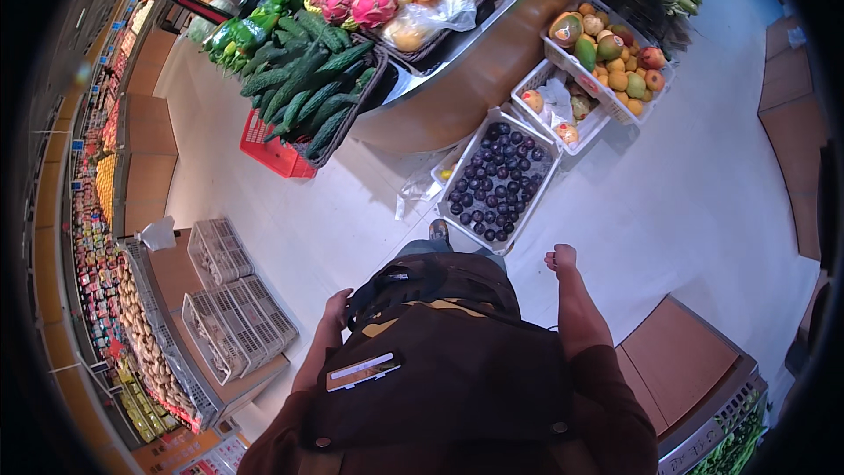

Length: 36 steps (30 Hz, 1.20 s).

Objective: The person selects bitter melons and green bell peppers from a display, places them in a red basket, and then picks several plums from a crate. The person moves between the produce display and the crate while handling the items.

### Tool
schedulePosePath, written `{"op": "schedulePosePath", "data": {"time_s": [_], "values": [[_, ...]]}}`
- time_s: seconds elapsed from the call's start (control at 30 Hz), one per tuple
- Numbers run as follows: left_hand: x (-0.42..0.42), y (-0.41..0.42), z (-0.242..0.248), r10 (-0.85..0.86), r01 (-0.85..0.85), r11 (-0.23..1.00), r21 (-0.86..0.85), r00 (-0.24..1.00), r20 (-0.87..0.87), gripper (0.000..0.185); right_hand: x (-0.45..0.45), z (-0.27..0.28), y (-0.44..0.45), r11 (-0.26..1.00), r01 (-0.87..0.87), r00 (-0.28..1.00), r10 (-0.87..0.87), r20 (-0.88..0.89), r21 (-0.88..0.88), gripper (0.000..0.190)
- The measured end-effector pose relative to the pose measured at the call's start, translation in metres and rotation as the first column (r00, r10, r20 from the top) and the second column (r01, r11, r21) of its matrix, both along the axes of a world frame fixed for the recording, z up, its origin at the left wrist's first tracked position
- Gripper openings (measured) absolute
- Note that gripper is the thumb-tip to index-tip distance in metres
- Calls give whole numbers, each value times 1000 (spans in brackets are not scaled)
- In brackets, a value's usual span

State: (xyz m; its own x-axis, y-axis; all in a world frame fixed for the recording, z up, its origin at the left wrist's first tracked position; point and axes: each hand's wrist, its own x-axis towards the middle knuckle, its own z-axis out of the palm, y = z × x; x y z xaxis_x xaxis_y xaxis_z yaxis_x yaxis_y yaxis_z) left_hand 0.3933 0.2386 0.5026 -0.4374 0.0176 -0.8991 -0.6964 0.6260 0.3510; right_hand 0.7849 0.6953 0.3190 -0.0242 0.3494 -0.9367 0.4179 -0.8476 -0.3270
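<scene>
My left hand hangs at the left side of my dark apron, close to its edge; its fingers are too small and shaded to read. On the other side, my right hand is held out over the floor, fingers loosely bent, with nothing seen in it. Nearest to that hand is a white plastic crate of dark purple plums, standing at my feet. Behind it, a second white crate holds a few wrapped fruits. A third crate, tilted partly over the second, carries mangoes and orange-coloured fruit.
A curved counter bears baskets of cucumbers, green peppers and dragon fruit. Below it sits a red basket. Stacked crates stand left, a brown display stand right. Plastic film lies on the floor.
</scene>
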Motion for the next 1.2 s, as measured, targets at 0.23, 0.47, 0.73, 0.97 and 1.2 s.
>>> {"op": "schedulePosePath", "data": {"time_s": [0.23,0.47,0.73,0.97,1.2], "values": [[22,-19,-41,-131,147,980,131,983,-125,35,2,56,6,937,-345,938,347,-26,52,21],[-45,41,4,28,-29,987,157,1000,10,32,-56,82,-3,983,-57,997,66,-50,174,23],[-144,51,-26,-179,168,975,146,982,62,31,-115,84,-135,989,-115,991,120,-55,90,32],[-192,-9,-68,-20,11,977,213,999,40,34,-141,11,-216,727,-670,739,673,41,151,19],[-182,-77,-115,248,-267,949,169,961,126,31,-259,97,-149,781,-608,792,609,45,144,24]]}}
